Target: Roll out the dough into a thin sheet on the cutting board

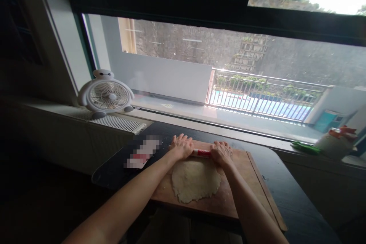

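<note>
A flat sheet of dough (196,181) with ragged edges lies on a wooden board (237,190). Across its far edge rests a rolling pin (202,153), with a red and white middle showing between my hands. My left hand (182,147) grips the pin's left part, and my right hand (222,153) grips its right part. Both sets of fingers reach forward over the pin and hide its ends. Both forearms stretch out from the bottom of the view.
The board sits on a dark table (294,194). A blurred-out packet (144,152) lies to the left. A white fan (110,95) stands on the radiator (120,124) by the window. At the right sill are a green cloth-like item (305,147) and a pale rounded object (333,145).
</note>
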`<state>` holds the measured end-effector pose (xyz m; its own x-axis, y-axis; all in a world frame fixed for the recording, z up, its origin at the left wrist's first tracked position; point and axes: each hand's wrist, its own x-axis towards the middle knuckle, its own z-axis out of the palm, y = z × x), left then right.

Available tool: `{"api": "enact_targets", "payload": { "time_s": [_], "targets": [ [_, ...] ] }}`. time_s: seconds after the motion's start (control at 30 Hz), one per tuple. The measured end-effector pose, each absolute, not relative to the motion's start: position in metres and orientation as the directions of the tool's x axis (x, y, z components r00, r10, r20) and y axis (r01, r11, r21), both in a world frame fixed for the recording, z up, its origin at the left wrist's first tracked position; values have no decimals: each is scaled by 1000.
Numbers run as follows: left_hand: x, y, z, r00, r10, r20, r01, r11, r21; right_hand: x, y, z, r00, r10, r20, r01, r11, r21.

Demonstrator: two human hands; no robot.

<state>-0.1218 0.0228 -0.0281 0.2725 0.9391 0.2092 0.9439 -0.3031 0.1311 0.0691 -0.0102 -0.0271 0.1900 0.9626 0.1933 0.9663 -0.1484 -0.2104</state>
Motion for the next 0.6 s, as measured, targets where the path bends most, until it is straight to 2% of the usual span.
{"api": "enact_targets", "payload": {
  "time_s": [0.17,0.37,0.6],
  "targets": [
    [-121,52,-28,285,949,132,943,-302,138,75,11,-30,203,974,105,952,-171,-253],
    [-122,46,-25,359,922,143,918,-377,125,69,-17,-28,61,981,184,987,-32,-157],
    [-117,4,-14,497,849,178,846,-520,118,52,-76,-35,113,963,243,982,-70,-178]
  ]
}}
